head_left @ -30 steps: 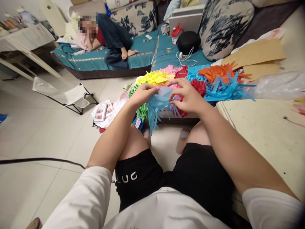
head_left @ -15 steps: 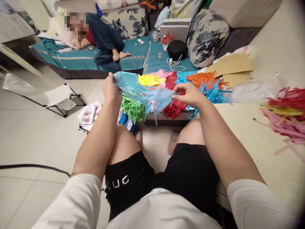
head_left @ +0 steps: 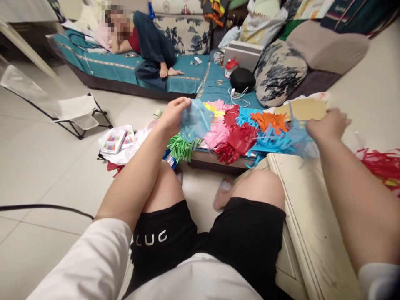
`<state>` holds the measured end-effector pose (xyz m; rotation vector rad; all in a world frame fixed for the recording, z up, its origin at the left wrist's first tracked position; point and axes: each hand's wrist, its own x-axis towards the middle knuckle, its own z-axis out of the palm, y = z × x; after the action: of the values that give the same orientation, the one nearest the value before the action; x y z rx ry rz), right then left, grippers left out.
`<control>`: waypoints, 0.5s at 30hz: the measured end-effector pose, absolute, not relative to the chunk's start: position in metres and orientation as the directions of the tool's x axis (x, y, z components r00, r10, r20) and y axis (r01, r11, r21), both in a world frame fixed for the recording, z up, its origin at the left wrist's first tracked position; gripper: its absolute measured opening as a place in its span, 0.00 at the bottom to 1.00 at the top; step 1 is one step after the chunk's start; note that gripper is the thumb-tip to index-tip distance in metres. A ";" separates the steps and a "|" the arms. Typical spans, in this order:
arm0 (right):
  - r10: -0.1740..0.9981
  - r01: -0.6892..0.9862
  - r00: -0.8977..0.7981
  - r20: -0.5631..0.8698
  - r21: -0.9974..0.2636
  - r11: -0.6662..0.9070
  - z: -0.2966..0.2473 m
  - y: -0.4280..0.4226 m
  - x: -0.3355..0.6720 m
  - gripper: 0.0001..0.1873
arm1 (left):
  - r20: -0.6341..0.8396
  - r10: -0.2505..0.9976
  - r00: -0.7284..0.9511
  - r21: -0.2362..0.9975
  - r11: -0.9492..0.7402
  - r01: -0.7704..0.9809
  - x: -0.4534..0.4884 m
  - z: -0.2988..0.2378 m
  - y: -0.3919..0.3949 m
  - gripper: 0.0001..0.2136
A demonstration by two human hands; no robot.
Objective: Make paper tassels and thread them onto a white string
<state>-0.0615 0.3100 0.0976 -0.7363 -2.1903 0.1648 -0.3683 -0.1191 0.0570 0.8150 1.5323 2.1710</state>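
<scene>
Pale blue sheet (head_left: 195,118) is near 11 o'clock, just off the centre of my view, before the green fringe (head_left: 183,146) and pink fringe (head_left: 218,134). Its long axis is hard to fix through the blur; one edge slants down toward 5 o'clock.

My left hand (head_left: 174,114) has its fingers bent over, thumb and fingertips nearly together, pinching the sheet's upper edge; forearm rises from 7 o'clock.

My right hand (head_left: 330,125) is at 3 o'clock, above the cream cabinet (head_left: 308,200), fingers half curled and smeared; a second blue piece (head_left: 301,139) trails from its thumb side toward 8 o'clock. Its axis I cannot tell.

Versus half a second ago: one blue span bridged both hands; now they are well apart, each with its own portion.
</scene>
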 end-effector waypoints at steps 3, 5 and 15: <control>0.770 0.367 -0.334 0.543 -0.677 0.637 0.110 0.244 -0.120 0.20 | 0.193 0.766 -0.613 0.969 -0.246 -0.003 -0.347 0.061 -0.123 0.24; 0.702 0.161 -0.585 0.406 -0.790 0.592 0.110 0.190 -0.159 0.10 | 0.189 0.817 -0.545 0.974 -0.224 0.001 -0.339 0.062 -0.126 0.25; 0.019 -0.031 -0.999 0.031 -0.999 -0.025 0.045 0.051 -0.180 0.37 | 0.129 0.897 -0.423 0.984 -0.062 0.168 -0.340 0.064 -0.138 0.30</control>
<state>-0.1802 0.0506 0.0451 0.0138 -2.1693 2.2243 -0.3404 -0.1385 0.0640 1.1525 1.6080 1.5391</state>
